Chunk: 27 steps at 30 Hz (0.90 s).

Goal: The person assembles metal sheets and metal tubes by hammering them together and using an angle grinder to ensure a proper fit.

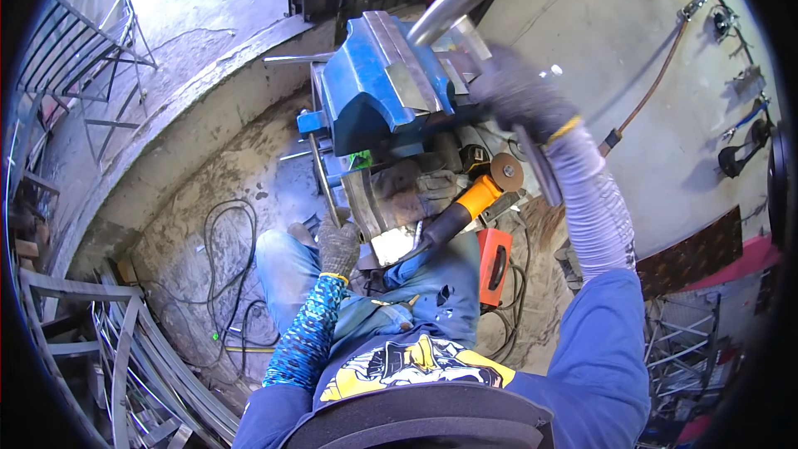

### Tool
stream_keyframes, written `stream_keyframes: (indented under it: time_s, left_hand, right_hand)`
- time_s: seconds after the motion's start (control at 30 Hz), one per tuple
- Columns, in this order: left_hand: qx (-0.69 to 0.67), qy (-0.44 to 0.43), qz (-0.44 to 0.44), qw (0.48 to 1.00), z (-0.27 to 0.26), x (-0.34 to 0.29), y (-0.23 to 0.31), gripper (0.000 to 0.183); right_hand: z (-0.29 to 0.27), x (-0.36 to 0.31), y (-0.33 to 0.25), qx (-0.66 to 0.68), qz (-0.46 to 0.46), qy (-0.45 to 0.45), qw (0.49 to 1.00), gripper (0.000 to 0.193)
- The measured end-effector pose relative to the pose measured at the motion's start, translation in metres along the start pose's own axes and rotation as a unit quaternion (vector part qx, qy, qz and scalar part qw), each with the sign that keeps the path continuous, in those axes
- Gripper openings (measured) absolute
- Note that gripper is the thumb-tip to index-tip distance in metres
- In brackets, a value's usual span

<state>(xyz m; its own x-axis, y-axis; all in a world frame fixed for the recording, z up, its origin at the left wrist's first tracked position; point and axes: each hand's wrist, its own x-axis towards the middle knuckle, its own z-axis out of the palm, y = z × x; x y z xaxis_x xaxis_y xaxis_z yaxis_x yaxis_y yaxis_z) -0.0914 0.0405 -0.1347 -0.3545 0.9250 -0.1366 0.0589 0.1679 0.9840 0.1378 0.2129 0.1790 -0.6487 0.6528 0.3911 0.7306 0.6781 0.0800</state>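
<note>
My right hand (522, 93), in a dark glove and blurred by motion, grips a hammer (451, 10) whose metal head is raised above a large blue bench vise (357, 75). The hammer's handle passes through my fist and sticks out below it. A thin metal plate (413, 86) stands at the vise's jaws. My left hand (337, 248), in a grey knit glove, is closed around the lower end of the vise's handle bar (321, 170), left of the vise and below it. Gloves or rags (424, 191) lie beneath the vise.
An orange angle grinder (478, 199) with a brown disc lies right of the vise's base. Beside my leg is a red box-shaped machine (494, 266) with cables. Metal strips (166, 357) fill the lower left; a black cable (214, 241) coils on the floor. A low concrete ledge (199, 100) curves behind.
</note>
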Motion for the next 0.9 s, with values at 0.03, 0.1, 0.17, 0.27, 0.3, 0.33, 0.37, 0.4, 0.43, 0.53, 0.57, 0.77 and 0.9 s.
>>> stream_keyframes:
  time_s: [0.03, 0.1, 0.17, 0.27, 0.3, 0.33, 0.37, 0.4, 0.43, 0.53, 0.57, 0.77, 0.9]
  left_hand:
    - [0.0, 0.017, -0.007, 1.0, -0.005, -0.004, -0.004, 0.028]
    - [-0.01, 0.026, -0.004, 1.0, -0.006, 0.001, -0.006, 0.028]
    - [-0.024, 0.019, -0.049, 0.998, -0.005, 0.0, -0.015, 0.029]
    - [0.001, 0.026, 0.0, 1.0, -0.005, 0.004, -0.014, 0.028]
    - [-0.001, 0.03, -0.002, 1.0, -0.006, 0.0, -0.009, 0.029]
    - [-0.002, 0.03, -0.001, 1.0, -0.006, 0.0, -0.011, 0.029]
    - [-0.008, 0.028, 0.006, 1.0, -0.003, 0.002, -0.013, 0.029]
    - [-0.015, 0.022, 0.014, 1.0, 0.001, 0.004, -0.013, 0.03]
    - [-0.016, 0.018, 0.017, 1.0, 0.003, 0.005, -0.012, 0.03]
    - [-0.033, 0.012, -0.044, 0.998, -0.003, 0.002, -0.017, 0.028]
    - [-0.015, 0.026, -0.002, 1.0, -0.004, 0.003, -0.015, 0.028]
    - [-0.008, 0.022, -0.003, 1.0, -0.008, -0.001, 0.001, 0.032]
    - [-0.006, 0.02, 0.017, 1.0, -0.003, -0.001, 0.0, 0.028]
  right_hand:
    - [0.003, 0.013, -0.032, 0.07, 0.137, -0.1, 0.983, 0.046]
    - [-0.018, 0.028, -0.055, 0.123, 0.273, -0.191, 0.935, 0.048]
    - [-0.033, 0.027, -0.042, 0.263, 0.274, -0.118, 0.918, 0.043]
    - [-0.054, 0.032, -0.032, 0.293, 0.292, -0.025, 0.91, 0.035]
    - [-0.061, 0.032, -0.038, 0.323, 0.303, -0.022, 0.896, 0.032]
    - [-0.056, 0.032, -0.031, 0.322, 0.302, -0.021, 0.897, 0.032]
    - [-0.045, 0.028, -0.015, 0.135, 0.107, -0.023, 0.985, 0.034]
    - [-0.033, 0.021, -0.002, -0.064, -0.093, -0.028, 0.993, 0.037]
    - [-0.008, 0.02, -0.006, -0.296, -0.091, -0.179, 0.934, 0.042]
    - [-0.017, 0.039, -0.051, 0.149, 0.215, -0.181, 0.948, 0.044]
    - [-0.022, 0.039, -0.046, 0.148, 0.217, -0.182, 0.948, 0.044]
    - [-0.057, 0.037, -0.04, 0.255, 0.285, -0.095, 0.919, 0.038]
    - [0.002, 0.012, -0.02, -0.192, -0.063, -0.2, 0.959, 0.038]
